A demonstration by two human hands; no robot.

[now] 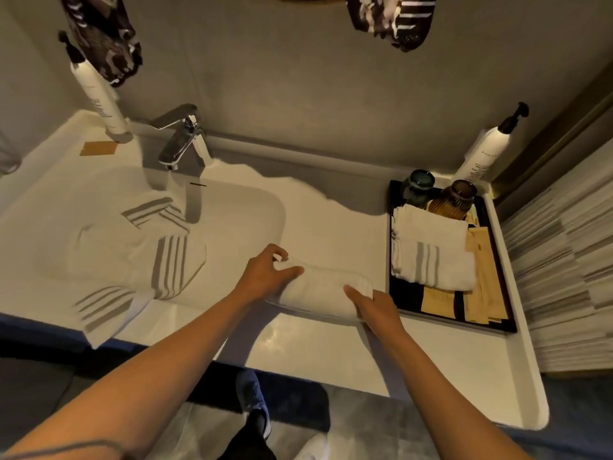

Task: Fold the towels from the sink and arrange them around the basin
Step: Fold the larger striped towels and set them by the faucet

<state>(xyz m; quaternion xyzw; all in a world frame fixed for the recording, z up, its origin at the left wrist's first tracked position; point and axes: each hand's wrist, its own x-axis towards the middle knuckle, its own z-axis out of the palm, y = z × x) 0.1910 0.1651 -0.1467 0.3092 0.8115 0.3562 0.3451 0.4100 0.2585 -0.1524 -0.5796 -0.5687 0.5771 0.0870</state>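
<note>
A small white towel [323, 290], folded into a thick pad, lies on the counter just right of the basin [245, 207]. My left hand [265, 277] grips its left end with thumb and fingers. My right hand [374, 305] holds its right front corner. Several unfolded white towels with grey stripes [139, 254] lie heaped in the basin, and one hangs over the counter's front edge. A folded striped towel [431, 257] rests in the black tray [396, 293] to the right.
A chrome faucet [184, 137] stands behind the basin. Pump bottles stand at the back left [99, 97] and back right [486, 151]. The tray also holds two glass jars [456, 197] and paper packets [481, 270]. A tiled wall [564, 267] bounds the right side.
</note>
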